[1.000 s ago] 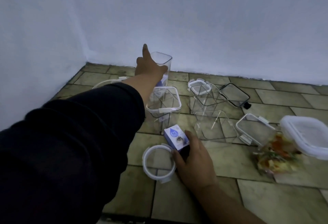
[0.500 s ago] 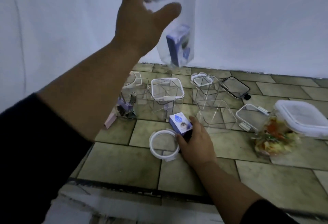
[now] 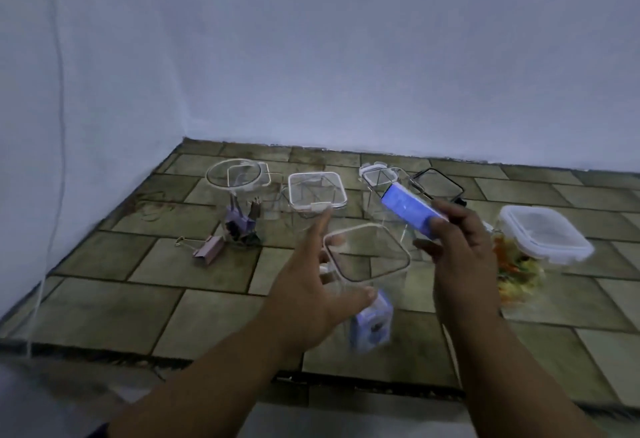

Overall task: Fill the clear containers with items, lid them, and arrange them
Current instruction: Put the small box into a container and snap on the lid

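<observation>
Left hand: left hand (image 3: 311,293) wraps the side of a tall clear container (image 3: 367,274), low centre of the frame, raised off the tiled surface (image 3: 114,302); thumb on the near wall, fingers round the far side.
Right hand: right hand (image 3: 457,247) pinches a small blue box (image 3: 412,210) by its lower end, just right of and above the container's open mouth; box tilted, upper end pointing up-left.
Inside the held container: one blue box (image 3: 372,325) already at the bottom, blurred.
Step in hand, as I judge it: dropping the second box into the held container.
Doing it well: turn the box end-on so it clears the square rim; keep the container upright and steady; let go only once the box is inside the mouth, so that it does not catch the rim and fall out.
Count, blue boxes: two in view, one held, one inside.
Count, clear containers: the held one; a round-rimmed one (image 3: 239,202) at mid-left holding purple clips; a square one (image 3: 317,193) with its lid seated; at least one more open one (image 3: 384,184) behind the box, outlines overlapping, exact number unclear.
Count, loose lids: one black-rimmed lid (image 3: 438,186) at upper right; others hard to tell apart.
Count, clips outside: one pink binder clip (image 3: 206,250) lying on the surface, left.
Right edge: a lidded tub (image 3: 543,238) beside or atop a bag of mixed-colour pieces (image 3: 517,269); cannot tell which.
</observation>
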